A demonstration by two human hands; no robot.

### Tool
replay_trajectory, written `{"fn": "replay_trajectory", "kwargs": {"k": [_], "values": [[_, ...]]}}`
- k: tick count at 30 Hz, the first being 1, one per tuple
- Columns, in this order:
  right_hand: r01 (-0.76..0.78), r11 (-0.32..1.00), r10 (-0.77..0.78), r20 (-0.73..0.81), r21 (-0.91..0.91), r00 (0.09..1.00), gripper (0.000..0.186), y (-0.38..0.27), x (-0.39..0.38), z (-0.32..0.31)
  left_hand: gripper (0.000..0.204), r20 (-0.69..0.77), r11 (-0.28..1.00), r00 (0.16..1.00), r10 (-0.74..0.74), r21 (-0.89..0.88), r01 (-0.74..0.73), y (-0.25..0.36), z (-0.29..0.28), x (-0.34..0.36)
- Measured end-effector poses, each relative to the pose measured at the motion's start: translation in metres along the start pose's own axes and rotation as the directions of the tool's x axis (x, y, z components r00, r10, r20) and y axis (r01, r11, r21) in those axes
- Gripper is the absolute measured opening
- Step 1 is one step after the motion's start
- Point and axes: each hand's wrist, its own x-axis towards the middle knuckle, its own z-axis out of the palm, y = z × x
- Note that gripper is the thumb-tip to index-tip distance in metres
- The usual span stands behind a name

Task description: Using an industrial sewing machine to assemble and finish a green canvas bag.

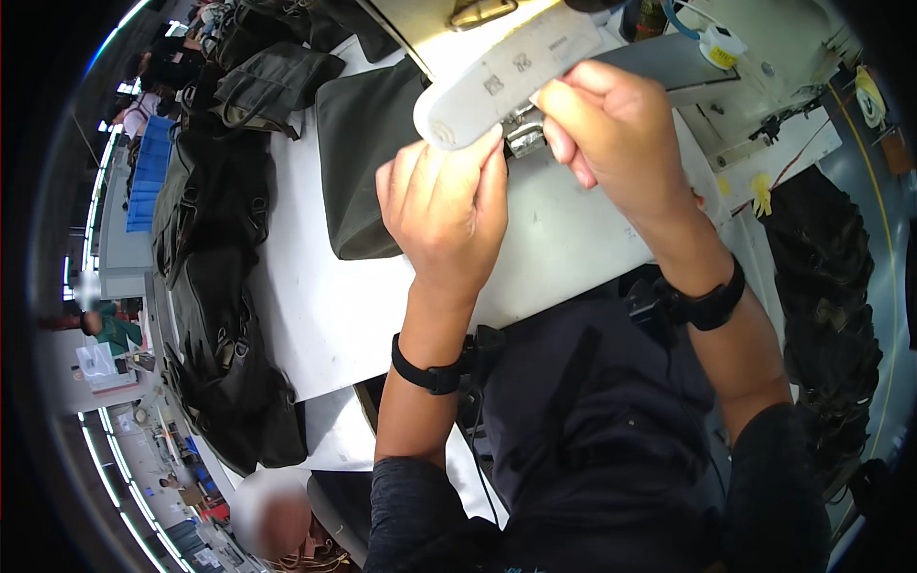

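In front of me a sewing machine's white rounded head (516,72) reaches over the worktable, with metal parts (523,134) showing just below it. My left hand (444,205) is closed, thumb and forefinger pinched at the lower edge of the head beside those metal parts. On their other side, my right hand (611,124) is closed in a pinch with its fingertips against the head's edge. Whatever either pinch holds is too small to make out. A black bag (358,158) lies on the table, partly behind my left hand.
Several dark bags (215,277) are piled along the table's left side. More dark material (821,306) hangs at the right. A blue bin (150,177) stands at far left. A bright lamp glow falls behind the head. Other people sit or stand in the background at left.
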Motion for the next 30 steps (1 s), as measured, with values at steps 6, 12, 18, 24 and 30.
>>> {"fn": "replay_trajectory", "kwargs": {"k": [6, 12, 18, 24, 30], "values": [[0.013, 0.999, -0.013, 0.025, -0.033, 1.0, 0.025, 0.003, 0.0, -0.002, 0.019, -0.008, 0.999, 0.999, 0.053, 0.004, -0.053, -0.005, 0.003, 0.002], [0.026, 0.997, -0.025, 0.01, -0.068, 1.0, 0.024, 0.002, -0.001, -0.001, 0.019, -0.045, 0.996, 0.995, 0.086, 0.011, -0.086, -0.009, 0.008, 0.003], [0.246, 0.897, -0.278, -0.037, -0.368, 0.96, 0.029, 0.002, -0.001, -0.002, 0.017, -0.066, 0.996, 0.994, 0.087, 0.006, -0.087, -0.011, 0.01, 0.002], [0.264, 0.922, -0.284, -0.029, -0.283, 0.958, 0.026, 0.005, -0.003, -0.001, 0.016, -0.072, 0.997, 0.995, 0.072, 0.013, -0.071, -0.011, 0.01, 0.001], [0.243, 0.934, -0.259, -0.028, -0.263, 0.966, 0.026, 0.001, -0.002, 0.002, 0.016, -0.098, 0.995, 0.991, 0.094, -0.008, -0.095, -0.013, 0.011, 0.004]]}}
